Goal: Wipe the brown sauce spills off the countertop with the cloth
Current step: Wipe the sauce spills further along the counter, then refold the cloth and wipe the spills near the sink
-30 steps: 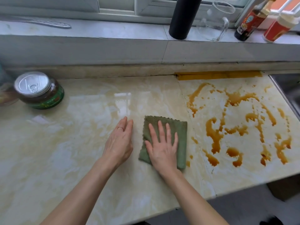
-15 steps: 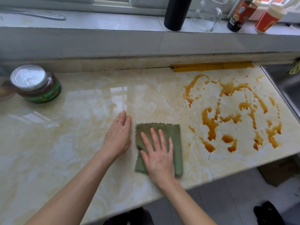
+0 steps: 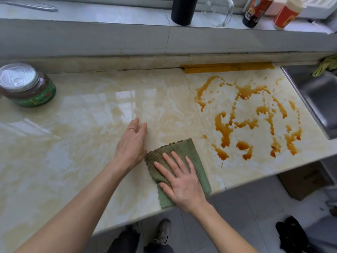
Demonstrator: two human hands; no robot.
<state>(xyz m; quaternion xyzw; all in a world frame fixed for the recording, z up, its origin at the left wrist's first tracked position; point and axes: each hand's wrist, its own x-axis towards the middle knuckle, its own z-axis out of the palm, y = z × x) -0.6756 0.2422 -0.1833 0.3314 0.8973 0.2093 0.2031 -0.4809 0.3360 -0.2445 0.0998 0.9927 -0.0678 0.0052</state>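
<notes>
A folded green cloth lies flat on the cream marble countertop, close to its front edge. My right hand presses on the cloth with straight, spread fingers. My left hand rests flat on the bare counter just left of the cloth, a ring on one finger. Brown sauce spills cover the right slab in streaks and blobs, to the right of the cloth and apart from it. A band of sauce runs along the back edge.
A green-labelled jar with a metal lid stands at the back left. A steel sink borders the spills on the right. On the sill sit a black bottle, a glass jug and two sauce bottles. Floor lies below the front edge.
My right hand has drawn the cloth back toward the counter's front edge, a little away from the spills. My left hand has stayed flat beside it.
</notes>
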